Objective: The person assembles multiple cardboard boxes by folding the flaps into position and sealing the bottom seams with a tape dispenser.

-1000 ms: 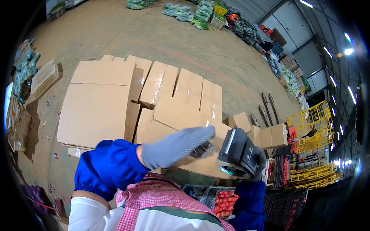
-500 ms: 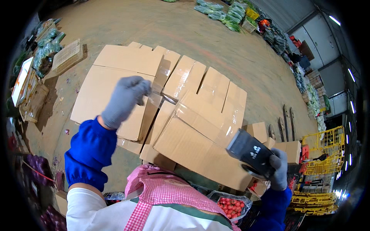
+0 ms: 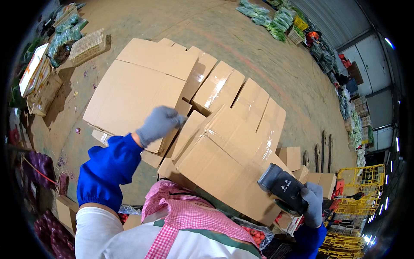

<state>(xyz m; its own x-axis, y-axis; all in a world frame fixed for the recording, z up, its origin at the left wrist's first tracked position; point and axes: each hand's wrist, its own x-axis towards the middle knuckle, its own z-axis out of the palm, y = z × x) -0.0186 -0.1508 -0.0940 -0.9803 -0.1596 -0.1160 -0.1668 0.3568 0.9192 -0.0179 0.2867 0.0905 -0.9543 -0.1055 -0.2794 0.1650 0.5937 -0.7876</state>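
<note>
My right hand (image 3: 313, 203), in a grey glove, grips a black tape dispenser (image 3: 282, 188) at the right end of a brown cardboard box (image 3: 224, 172). Clear tape (image 3: 263, 151) shines on that box towards its right end. My left hand (image 3: 159, 125), also gloved, is closed with its fingertips pressed together, above the gap between this box and a large carton (image 3: 133, 90) on the left. Whether anything thin is pinched there cannot be made out. Behind stand several taped cartons (image 3: 220, 84) in a tight row.
Near my apron, a bag of red tomatoes (image 3: 257, 235) sits below the box. Yellow metal cages (image 3: 362, 181) stand at the right, beside smaller cartons (image 3: 321, 181). A plastic crate (image 3: 87, 45) lies on the floor (image 3: 181, 26) at left; bagged vegetables (image 3: 276, 23) line the far side.
My left hand has moved down and right towards the near box's left end, its fingers still closed. The dispenser remains in my right hand, slightly lower. The whole view has shifted a little.
</note>
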